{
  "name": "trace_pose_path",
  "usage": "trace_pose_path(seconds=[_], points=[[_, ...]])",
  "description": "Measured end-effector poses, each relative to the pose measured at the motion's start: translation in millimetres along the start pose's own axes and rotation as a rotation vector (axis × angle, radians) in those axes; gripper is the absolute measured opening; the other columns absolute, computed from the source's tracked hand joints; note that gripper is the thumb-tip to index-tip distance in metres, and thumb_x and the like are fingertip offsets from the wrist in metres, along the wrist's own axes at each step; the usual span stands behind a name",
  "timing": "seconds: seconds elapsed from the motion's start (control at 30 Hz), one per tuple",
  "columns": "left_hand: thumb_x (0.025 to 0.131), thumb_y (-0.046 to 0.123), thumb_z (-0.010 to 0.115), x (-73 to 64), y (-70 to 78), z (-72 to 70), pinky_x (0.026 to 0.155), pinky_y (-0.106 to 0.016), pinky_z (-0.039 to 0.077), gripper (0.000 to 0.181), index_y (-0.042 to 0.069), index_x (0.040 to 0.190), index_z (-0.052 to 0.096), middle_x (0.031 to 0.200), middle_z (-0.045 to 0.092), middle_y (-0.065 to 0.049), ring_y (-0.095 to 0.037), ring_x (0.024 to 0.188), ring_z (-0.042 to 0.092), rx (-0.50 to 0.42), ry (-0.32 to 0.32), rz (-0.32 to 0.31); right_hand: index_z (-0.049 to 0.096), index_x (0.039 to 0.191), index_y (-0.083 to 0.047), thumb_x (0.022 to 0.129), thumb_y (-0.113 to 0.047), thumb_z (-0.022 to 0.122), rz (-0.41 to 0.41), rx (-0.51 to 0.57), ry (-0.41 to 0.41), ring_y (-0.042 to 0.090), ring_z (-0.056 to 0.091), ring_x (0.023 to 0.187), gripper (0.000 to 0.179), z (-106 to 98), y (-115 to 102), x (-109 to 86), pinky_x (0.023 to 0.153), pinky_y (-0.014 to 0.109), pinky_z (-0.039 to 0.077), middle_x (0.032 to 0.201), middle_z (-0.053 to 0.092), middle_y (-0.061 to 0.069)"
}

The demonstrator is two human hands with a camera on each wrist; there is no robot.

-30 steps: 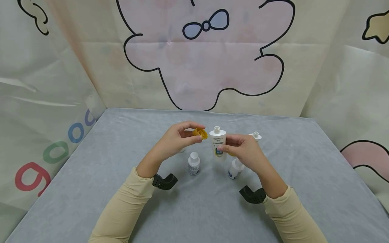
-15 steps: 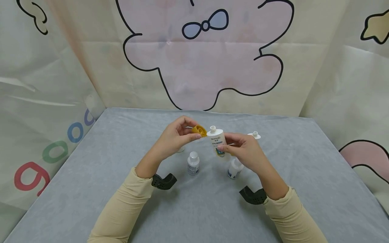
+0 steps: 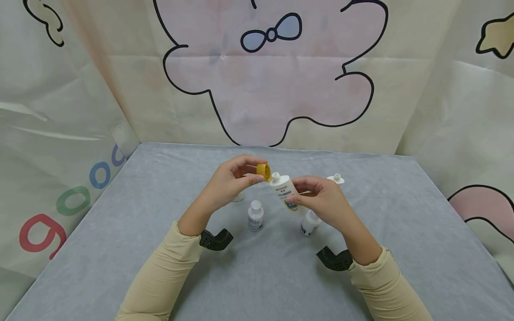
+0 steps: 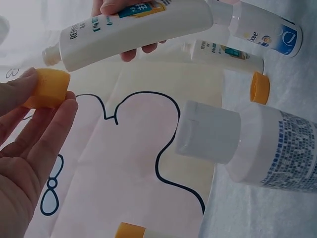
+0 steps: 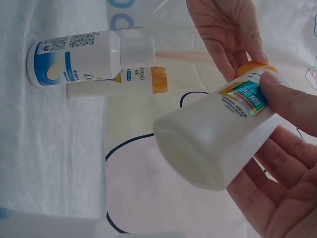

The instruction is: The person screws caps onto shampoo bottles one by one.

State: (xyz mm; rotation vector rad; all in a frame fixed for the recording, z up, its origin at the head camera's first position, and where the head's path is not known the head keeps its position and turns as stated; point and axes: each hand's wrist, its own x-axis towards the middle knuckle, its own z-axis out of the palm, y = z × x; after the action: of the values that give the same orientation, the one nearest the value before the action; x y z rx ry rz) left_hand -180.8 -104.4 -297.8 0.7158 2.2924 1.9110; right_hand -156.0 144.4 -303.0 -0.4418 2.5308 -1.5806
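Observation:
My left hand (image 3: 225, 185) pinches an orange bottle cap (image 4: 53, 88) between thumb and fingers. In the right hand (image 3: 327, 199), a flat white lotion bottle (image 3: 283, 190) is gripped by its sides, off the table and tilted to the left. Its bare neck (image 4: 50, 55) points at the cap, whose open side faces it in the head view. A narrow gap seems to separate cap and neck in the left wrist view. The right wrist view shows the bottle's base, with the cap (image 5: 255, 67) partly hidden behind the bottle.
Two white Dove-type bottles (image 3: 255, 216) (image 3: 310, 223) stand nearer me. Beyond my right hand is an uncapped white bottle (image 4: 223, 53), with a loose orange cap (image 4: 260, 88) near it. An orange-capped bottle (image 5: 141, 82) stands behind the left hand. Grey cloth (image 3: 257, 285) covers the table.
The lotion bottle has tipped and moved left, bringing its neck close to the cap. My left hand has turned the cap so its open side faces the bottle.

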Motion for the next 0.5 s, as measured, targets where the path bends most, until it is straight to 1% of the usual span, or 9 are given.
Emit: trace_pose_path(seconds=[0.07,0.2,0.37,0.5], points=[[0.092,0.005,0.069,-0.4,0.7,0.1,0.088,-0.030,0.058,0.035,0.004,0.126,0.062,0.122,0.065,-0.014,-0.024,0.108,0.067,0.016,0.008,0.001,0.069,0.121,-0.004,0.086,-0.020,0.078,0.001,0.000,-0.010,0.019,0.074,0.095,0.039,0.0,-0.1,-0.4,0.080,0.027,0.060,0.116,0.072,0.016],[0.090,0.005,0.071,-0.7,0.8,0.4,0.087,-0.031,0.058,0.034,0.004,0.123,0.062,0.118,0.067,-0.013,-0.022,0.106,0.067,0.015,0.013,0.007,0.069,0.122,-0.005,0.087,-0.021,0.078,-0.005,0.003,-0.027,0.018,0.074,0.094,0.039,0.0,0.5,-0.6,0.081,0.027,0.060,0.116,0.072,0.016],[0.090,0.006,0.072,-0.4,0.7,0.6,0.086,-0.030,0.058,0.030,0.003,0.119,0.066,0.114,0.069,-0.013,-0.020,0.104,0.066,0.025,-0.003,0.016,0.070,0.121,-0.004,0.087,-0.020,0.078,-0.022,0.016,-0.043,0.014,0.074,0.090,0.038,-0.6,1.3,-0.7,0.080,0.027,0.060,0.113,0.073,0.016],[0.090,0.008,0.072,-1.4,2.2,1.0,0.085,-0.030,0.058,0.029,0.005,0.119,0.068,0.114,0.071,-0.011,-0.019,0.102,0.066,0.059,-0.012,0.017,0.070,0.121,-0.004,0.087,-0.019,0.077,-0.025,0.020,-0.053,0.015,0.074,0.089,0.037,-0.1,0.1,-1.2,0.080,0.028,0.060,0.112,0.073,0.016]])
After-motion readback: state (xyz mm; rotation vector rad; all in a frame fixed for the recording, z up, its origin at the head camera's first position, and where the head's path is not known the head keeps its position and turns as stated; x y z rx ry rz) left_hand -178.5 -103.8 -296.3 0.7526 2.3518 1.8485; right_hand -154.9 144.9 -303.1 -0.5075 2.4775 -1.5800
